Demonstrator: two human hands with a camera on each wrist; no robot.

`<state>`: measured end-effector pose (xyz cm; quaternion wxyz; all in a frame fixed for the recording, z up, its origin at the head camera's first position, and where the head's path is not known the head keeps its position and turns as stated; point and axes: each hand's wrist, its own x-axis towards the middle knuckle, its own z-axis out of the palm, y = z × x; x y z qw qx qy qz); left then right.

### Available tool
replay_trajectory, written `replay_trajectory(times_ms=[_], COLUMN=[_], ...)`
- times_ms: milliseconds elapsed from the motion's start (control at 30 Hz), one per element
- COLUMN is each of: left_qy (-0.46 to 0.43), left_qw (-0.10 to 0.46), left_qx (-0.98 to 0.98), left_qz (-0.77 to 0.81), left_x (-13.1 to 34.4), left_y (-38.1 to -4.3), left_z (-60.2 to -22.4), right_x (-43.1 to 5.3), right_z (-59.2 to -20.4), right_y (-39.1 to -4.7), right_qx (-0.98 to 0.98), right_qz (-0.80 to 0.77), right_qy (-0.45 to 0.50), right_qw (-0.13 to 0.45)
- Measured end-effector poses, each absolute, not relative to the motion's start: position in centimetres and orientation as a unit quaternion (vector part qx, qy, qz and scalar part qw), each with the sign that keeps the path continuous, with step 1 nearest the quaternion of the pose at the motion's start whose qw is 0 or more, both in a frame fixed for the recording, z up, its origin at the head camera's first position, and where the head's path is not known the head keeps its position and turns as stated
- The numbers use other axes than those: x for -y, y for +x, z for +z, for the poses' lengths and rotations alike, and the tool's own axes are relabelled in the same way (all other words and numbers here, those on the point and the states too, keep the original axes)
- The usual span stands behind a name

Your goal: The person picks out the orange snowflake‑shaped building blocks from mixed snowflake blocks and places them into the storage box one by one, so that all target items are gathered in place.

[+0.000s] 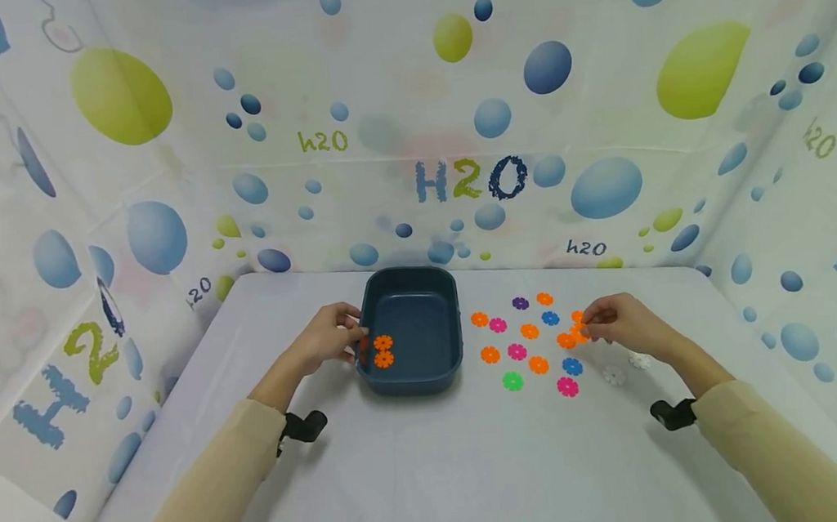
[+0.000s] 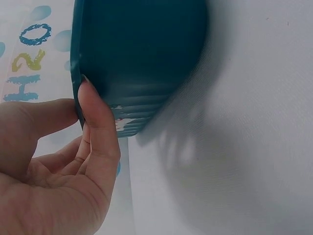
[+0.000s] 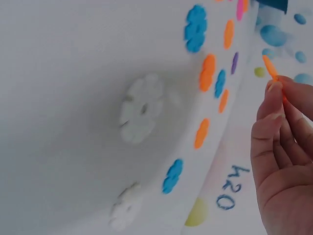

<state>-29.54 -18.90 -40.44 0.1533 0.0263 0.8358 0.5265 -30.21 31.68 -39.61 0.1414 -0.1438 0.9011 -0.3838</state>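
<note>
My left hand (image 1: 327,335) pinches the left rim of a dark blue plastic basin (image 1: 417,386); in the left wrist view, thumb and fingers sit on both sides of the basin's edge (image 2: 78,93). Inside the basin, toward its left side, lie orange flower-shaped discs (image 1: 384,359). At the right, my right hand (image 1: 624,327) pinches an orange flower-shaped disc (image 3: 269,67) between thumb and fingers, held above the table. Another orange disc (image 1: 566,340) lies beside that hand, and a blue disc (image 1: 572,366) lies just nearer to me.
Several loose flower-shaped discs are spread right of the basin, among them a green one (image 1: 512,381), a purple one (image 1: 520,304) and a pink one (image 1: 567,386). White discs (image 1: 614,375) lie below the right hand. A printed sheet (image 1: 385,214) stands behind the white table (image 1: 435,473).
</note>
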Motion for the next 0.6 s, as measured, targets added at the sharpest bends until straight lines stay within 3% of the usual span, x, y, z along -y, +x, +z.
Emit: replay_trajectory(times_ms=[600], left_qy=[0.027], left_qw=[0.147], left_qx=[-0.835], left_qz=[0.529], left_x=[18.9], left_y=[-29.5], left_z=[-40.5], right_x=[-23.2], right_z=[-36.0], right_y=[-30.3], right_qx=[-0.872], right_qz=[-0.450], right_qy=[-0.161], right_qw=[0.107])
